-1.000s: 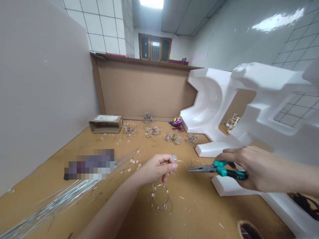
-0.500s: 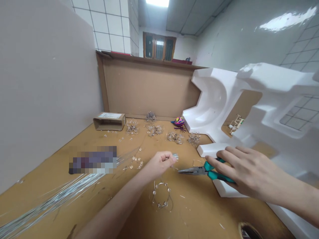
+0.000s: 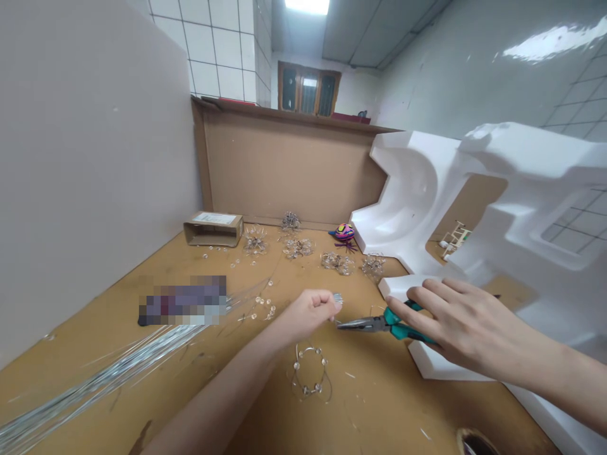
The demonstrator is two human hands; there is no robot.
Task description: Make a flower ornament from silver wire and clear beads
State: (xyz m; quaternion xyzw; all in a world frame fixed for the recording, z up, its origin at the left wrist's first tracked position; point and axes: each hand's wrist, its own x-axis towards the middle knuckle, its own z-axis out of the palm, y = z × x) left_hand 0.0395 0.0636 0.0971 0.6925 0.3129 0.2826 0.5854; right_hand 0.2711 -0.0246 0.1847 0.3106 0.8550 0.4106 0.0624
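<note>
My left hand (image 3: 315,309) is closed in a pinch, with silvery wire (image 3: 337,298) sticking out past the fingertips. In my right hand (image 3: 441,316) are needle-nose pliers (image 3: 372,324) with teal handles, their jaws pointing left. The jaw tips are right beside a thin wire end below my left fingertips; whether they grip it I cannot tell. Just below my left hand is a wire ring with clear beads (image 3: 317,388); I cannot tell whether it hangs from the hand or lies on the table.
Several beaded wire clusters (image 3: 298,248) stand toward the back, near a colourful ornament (image 3: 344,232). An open cardboard box (image 3: 213,230) is at back left. Long silvery wires (image 3: 128,363) and loose clear beads (image 3: 258,309) lie left. White foam packaging (image 3: 408,189) stands right.
The pliers' tips have come closer to the wire end under my left fingertips. The whole view has shifted slightly, so the surroundings appear a little further right.
</note>
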